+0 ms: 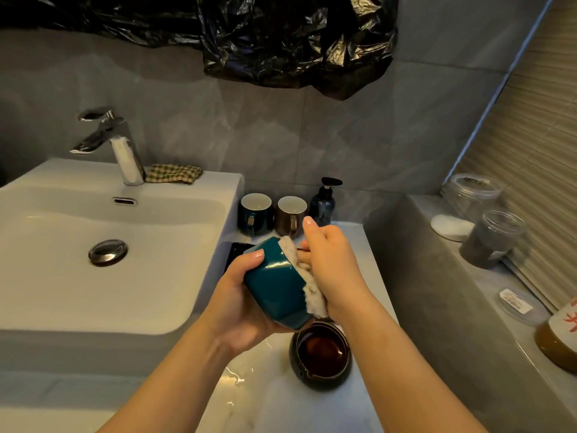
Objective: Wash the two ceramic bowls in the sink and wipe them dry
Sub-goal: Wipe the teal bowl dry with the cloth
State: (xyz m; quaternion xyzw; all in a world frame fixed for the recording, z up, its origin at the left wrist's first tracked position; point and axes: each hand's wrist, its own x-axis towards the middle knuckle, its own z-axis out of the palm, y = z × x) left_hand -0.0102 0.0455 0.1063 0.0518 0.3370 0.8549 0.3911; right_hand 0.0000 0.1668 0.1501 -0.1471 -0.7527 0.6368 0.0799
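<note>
Sideways over the counter [281, 407], the teal bowl [274, 282] opens to the right. The left hand [237, 295] grips it, and the right hand [331, 264] clutches a white cloth [312, 295] stuffed inside. Nearer, the brown bowl [321, 354] sits upright.

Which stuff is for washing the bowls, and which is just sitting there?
For the job: teal bowl, fluffy white cloth, brown bowl, sink, tap.

Just lying about: teal mug, brown mug, pump bottle, checked cloth, jars.
</note>
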